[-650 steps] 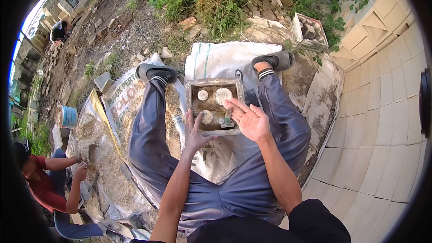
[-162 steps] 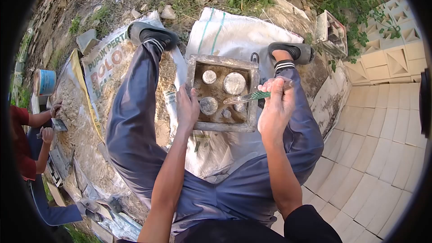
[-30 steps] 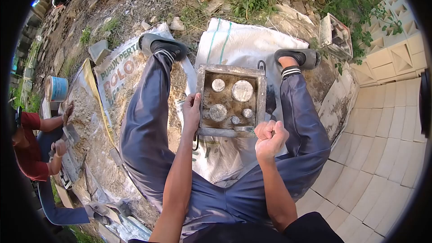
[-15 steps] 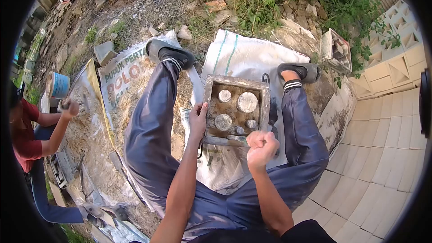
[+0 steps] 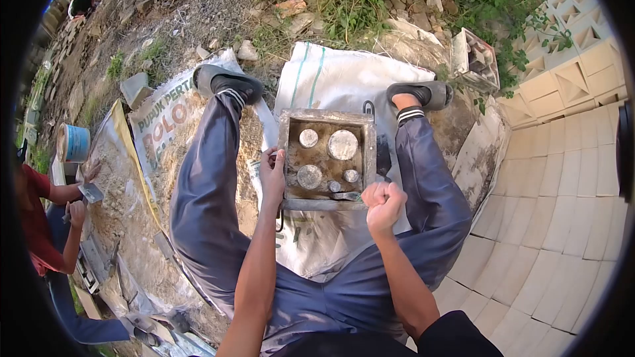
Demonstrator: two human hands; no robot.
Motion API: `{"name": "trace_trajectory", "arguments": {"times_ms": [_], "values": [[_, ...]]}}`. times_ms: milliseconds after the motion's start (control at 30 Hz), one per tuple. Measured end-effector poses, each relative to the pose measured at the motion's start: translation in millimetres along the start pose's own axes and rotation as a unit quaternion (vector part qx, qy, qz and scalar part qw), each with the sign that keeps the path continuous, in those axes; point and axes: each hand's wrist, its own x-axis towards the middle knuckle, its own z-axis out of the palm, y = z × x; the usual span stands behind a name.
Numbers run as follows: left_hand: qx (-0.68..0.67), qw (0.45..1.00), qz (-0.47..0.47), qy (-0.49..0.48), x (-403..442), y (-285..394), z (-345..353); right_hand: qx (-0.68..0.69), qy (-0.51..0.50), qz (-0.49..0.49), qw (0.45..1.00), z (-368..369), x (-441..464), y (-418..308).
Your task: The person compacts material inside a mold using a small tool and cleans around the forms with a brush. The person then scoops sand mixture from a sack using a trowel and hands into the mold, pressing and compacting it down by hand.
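Observation:
Between my legs a square frame mould (image 5: 374,162) lies on a white sack (image 5: 344,86). Inside it, several round pale discs (image 5: 342,145) of different sizes stand in brown, sandy material. My left hand (image 5: 271,173) grips the mould's left wall, fingers curled over it. At the lower right corner my right hand (image 5: 385,208) is closed round the handle of a small tool (image 5: 345,196), whose flat blade reaches into the mould along its near wall, beside the smallest disc. Most of the handle is hidden in my fist.
On the left, a co-worker in a red shirt (image 5: 41,225) holds a flat tool over heaped pale powder. A blue and white bucket (image 5: 74,143) stands near them. Pale blocks (image 5: 549,225) line the right side. A box of rubble (image 5: 475,59) sits beyond my right foot.
The tool in my right hand has moved from above the mould's middle to its near wall. The co-worker's raised hand has come down. My left hand remains at the mould's left wall.

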Motion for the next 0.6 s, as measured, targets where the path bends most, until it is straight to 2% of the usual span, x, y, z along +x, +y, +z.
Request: {"name": "trace_trajectory", "arguments": {"times_ms": [33, 100, 167, 200, 233, 300, 433, 500, 567, 600], "values": [[0.003, 1.000, -0.003, -0.003, -4, -3, -1, 0.112, -0.016, 0.113, 0.987, 3, 8, -22], [-0.027, 1.000, -0.003, -0.006, 2, -4, -1, 0.118, -0.015, 0.112, 0.987, 4, 19, -46], [0.008, 1.000, -0.016, -0.006, -2, -5, -5, 0.161, -0.011, 0.092, 0.983, -4, 16, -52], [0.010, 1.000, -0.011, -0.006, 0, -7, -5, 0.167, 0.031, 0.101, 0.980, -8, 8, -29], [0.010, 1.000, -0.003, -0.006, 2, -5, -4, 0.170, 0.032, 0.100, 0.980, -7, 4, -23], [0.008, 1.000, 0.001, -0.005, 5, 0, -2, 0.108, -0.037, 0.092, 0.989, -3, 5, -21], [0.003, 1.000, -0.010, -0.006, 2, -6, -5, 0.114, -0.012, 0.103, 0.988, 13, 10, -52], [-0.003, 1.000, -0.008, -0.005, -2, -4, -4, 0.130, 0.013, 0.102, 0.986, 20, 6, -41], [-0.015, 1.000, 0.006, -0.013, 0, 1, -1, 0.062, -0.008, 0.122, 0.991, 22, 6, -14], [-0.011, 1.000, 0.005, -0.008, 2, 0, 0, 0.052, -0.049, 0.121, 0.990, 20, 15, -15]]}}
